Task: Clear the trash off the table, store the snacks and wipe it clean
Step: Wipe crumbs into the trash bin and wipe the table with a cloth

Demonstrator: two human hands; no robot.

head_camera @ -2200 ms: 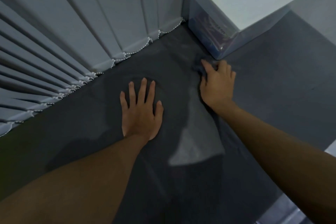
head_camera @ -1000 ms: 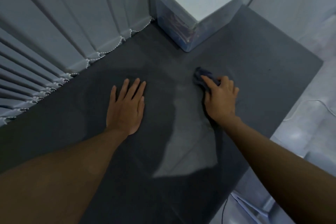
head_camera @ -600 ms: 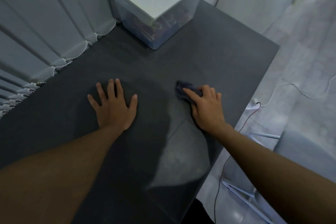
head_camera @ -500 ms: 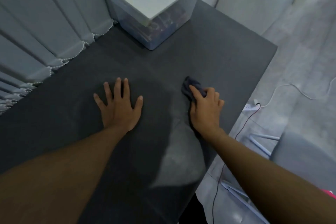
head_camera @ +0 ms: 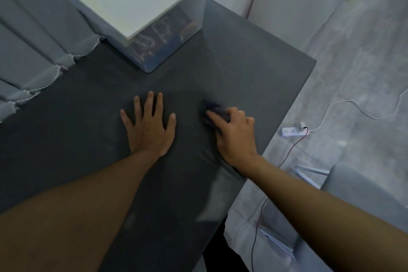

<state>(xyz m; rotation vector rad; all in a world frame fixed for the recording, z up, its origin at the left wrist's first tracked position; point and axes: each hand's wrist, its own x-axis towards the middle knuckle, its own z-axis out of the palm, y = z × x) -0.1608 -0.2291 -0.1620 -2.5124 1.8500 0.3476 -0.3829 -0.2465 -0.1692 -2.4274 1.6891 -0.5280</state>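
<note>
Right hand [head_camera: 235, 137]: fingers are curled over a small dark cloth [head_camera: 213, 109], which is pressed flat to the table [head_camera: 254, 62] near its right edge. Left hand [head_camera: 150, 130]: laid palm-down just beside it, fingers spread wide, nothing held.

Storage box [head_camera: 141, 6]: closed with its lid, set at the far corner against the curtain [head_camera: 33, 28]. Packets, probably the snacks [head_camera: 163, 40], are seen dimly through its clear wall.

Progress: no trash is seen on the tabletop and the snacks are judged stored. Wiping is under way. The strip nearest the person is judged not yet covered.

Change: 2.2 s ago the cloth was worked close to the box's near corner. It is now drawn back, well apart from the box. The left hand has stayed flat throughout.
</note>
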